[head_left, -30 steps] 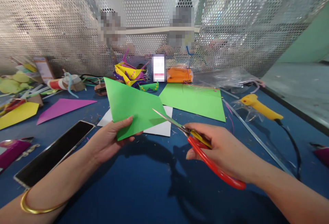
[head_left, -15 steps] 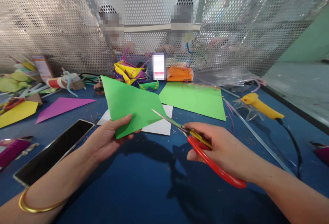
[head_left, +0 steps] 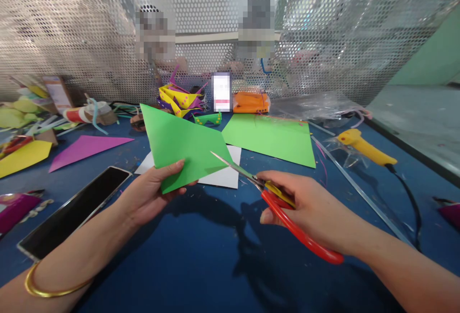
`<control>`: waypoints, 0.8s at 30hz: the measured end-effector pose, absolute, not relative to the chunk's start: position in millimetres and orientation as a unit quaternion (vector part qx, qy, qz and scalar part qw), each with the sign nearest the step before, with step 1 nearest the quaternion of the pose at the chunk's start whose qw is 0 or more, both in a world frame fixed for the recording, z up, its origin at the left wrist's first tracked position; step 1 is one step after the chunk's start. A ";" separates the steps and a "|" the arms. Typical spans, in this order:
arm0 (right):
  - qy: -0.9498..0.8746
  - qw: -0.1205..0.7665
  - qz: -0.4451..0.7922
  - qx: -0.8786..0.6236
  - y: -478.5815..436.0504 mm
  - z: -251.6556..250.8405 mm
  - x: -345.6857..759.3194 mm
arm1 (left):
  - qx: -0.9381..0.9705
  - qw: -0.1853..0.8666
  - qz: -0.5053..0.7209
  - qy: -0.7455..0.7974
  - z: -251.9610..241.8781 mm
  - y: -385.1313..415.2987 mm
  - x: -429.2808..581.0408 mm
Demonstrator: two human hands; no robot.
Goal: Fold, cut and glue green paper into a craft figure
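My left hand (head_left: 158, 186) is closed on the lower left corner of a green foam sheet (head_left: 183, 145), thumb on top and fingers beneath. The sheet is held up and tilted over the table. In my right hand (head_left: 298, 202) is a pair of scissors (head_left: 302, 231) with red handles and a yellow part by the pivot. The blades point left and overlap the sheet's right edge; whether the lower blade lies behind the sheet I cannot make out. Under the sheet, a white sheet (head_left: 221, 171) lies on the blue table. A lighter green sheet (head_left: 269, 138) lies behind it.
A black phone (head_left: 77, 212) lies at the left, near purple (head_left: 88, 151) and yellow (head_left: 27, 157) sheets. Green paper glasses (head_left: 208, 119) sit at the back before a lit phone (head_left: 222, 91). A yellow glue gun (head_left: 366, 147) with a cord is at the right. A perforated metal panel (head_left: 204, 1) stands behind.
Almost nothing differs. The view has shifted very slightly; both hands, the green foam sheet and the scissors keep nearly the same positions.
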State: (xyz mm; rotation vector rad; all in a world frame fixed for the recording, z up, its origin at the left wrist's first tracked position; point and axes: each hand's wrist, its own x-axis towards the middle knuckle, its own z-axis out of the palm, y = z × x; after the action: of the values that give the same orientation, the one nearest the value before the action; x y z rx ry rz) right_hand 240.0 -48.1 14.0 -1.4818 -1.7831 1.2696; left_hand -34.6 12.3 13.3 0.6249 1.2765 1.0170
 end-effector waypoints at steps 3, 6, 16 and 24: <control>-0.659 0.242 0.460 -0.543 -47.8 15.1 239.2 | 0.277 0.644 0.445 0.557 12.4 12.7 -34.9; -0.669 0.235 0.442 -0.550 -47.9 16.4 238.8 | 0.280 0.645 0.445 0.554 10.0 14.6 -36.3; -0.628 0.230 0.523 -0.528 -48.6 15.1 238.8 | 0.286 0.653 0.437 0.549 7.5 16.3 -39.9; -0.612 0.239 0.548 -0.518 -49.6 9.0 238.7 | 0.283 0.660 0.431 0.547 12.2 14.4 -38.1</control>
State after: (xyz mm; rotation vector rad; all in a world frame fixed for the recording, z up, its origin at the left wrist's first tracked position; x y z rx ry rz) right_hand 238.7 -49.6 9.0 -1.4171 -1.6763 1.5005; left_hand -38.1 14.4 12.2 0.6408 1.2369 0.9754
